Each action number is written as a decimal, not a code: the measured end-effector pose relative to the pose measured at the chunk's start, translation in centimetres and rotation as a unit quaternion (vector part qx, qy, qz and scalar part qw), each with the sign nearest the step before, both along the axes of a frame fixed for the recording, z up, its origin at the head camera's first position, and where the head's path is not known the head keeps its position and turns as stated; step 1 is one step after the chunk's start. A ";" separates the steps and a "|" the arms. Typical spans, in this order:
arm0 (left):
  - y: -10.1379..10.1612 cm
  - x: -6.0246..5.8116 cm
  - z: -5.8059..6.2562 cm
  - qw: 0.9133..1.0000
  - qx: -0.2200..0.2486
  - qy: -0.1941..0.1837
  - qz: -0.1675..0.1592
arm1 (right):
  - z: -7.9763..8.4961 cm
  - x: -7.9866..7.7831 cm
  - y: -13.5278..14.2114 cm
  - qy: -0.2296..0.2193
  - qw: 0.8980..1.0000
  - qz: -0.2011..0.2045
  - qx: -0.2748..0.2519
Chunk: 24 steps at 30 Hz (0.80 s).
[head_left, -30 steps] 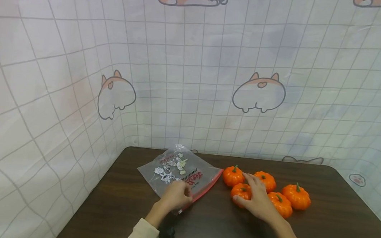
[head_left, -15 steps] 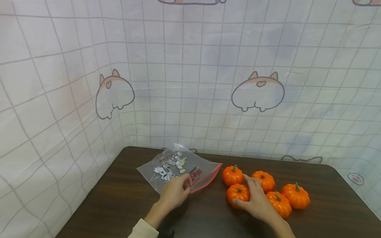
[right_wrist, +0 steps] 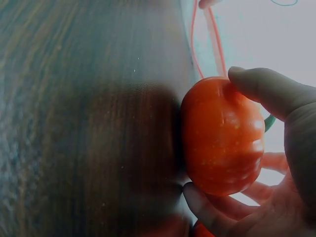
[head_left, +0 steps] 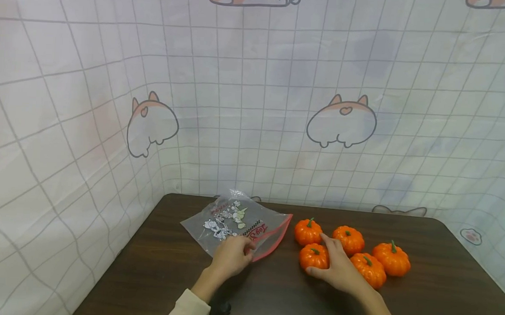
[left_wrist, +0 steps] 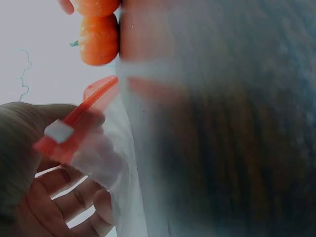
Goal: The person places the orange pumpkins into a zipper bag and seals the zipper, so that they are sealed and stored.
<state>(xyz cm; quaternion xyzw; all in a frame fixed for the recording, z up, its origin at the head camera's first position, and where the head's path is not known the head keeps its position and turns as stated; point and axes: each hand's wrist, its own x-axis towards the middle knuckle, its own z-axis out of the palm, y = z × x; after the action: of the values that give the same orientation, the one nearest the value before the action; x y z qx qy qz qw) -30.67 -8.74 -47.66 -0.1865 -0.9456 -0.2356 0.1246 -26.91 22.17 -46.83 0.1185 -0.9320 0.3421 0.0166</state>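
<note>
In the head view a clear zip bag (head_left: 270, 232) with red trim and cartoon prints lies at the table's back left. My left hand (head_left: 231, 257) pinches its near edge. The left wrist view shows the red zip strip (left_wrist: 91, 98) and a white slider (left_wrist: 59, 131) beside my thumb, with the fingers partly behind the plastic. My right hand (head_left: 340, 267) holds a small orange pumpkin (head_left: 313, 257), thumb on its near side and fingers round the far side. In the right wrist view this pumpkin (right_wrist: 222, 138) sits low at the tabletop.
Another pumpkin (head_left: 308, 232) stands just behind the held one. Three more, including a pumpkin (head_left: 391, 259) at the far right, cluster beyond my right hand. The dark wooden table (head_left: 152, 276) backs onto a grid-patterned cloth (head_left: 255, 105) with dog drawings.
The bag's red near edge has lifted and shifted back with my left hand, then dipped slightly. My right hand has closed in on the near pumpkin, which has slid a little left.
</note>
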 end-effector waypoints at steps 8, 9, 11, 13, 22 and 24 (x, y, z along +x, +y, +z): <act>0.0 -0.1 0.1 1.000 -0.012 -0.014 -0.013 | -0.2 -0.2 0.1 0.001 1.000 0.003 -0.003; 0.0 -0.1 0.1 1.000 -0.014 -0.014 -0.016 | -0.2 -0.2 0.1 0.000 1.000 0.004 -0.003; -0.1 -0.1 0.2 0.999 -0.015 -0.019 -0.021 | -0.3 -0.2 0.0 -0.002 1.000 0.006 -0.005; -0.1 0.0 0.2 0.999 -0.016 -0.025 -0.023 | -0.3 -0.2 0.0 -0.001 1.000 0.010 -0.003; 0.1 -0.2 0.4 0.999 0.011 0.023 -0.025 | -0.2 0.0 0.0 -0.006 1.000 0.006 0.000; 0.2 -0.2 0.5 0.999 0.020 0.042 -0.024 | -0.2 0.0 0.0 -0.005 1.000 0.008 0.001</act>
<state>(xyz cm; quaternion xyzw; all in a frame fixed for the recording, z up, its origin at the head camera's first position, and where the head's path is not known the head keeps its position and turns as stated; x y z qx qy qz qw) -30.87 -8.56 -47.18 -0.2163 -0.9298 -0.2498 0.1624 -26.94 22.21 -47.03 0.1239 -0.9315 0.3419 0.0095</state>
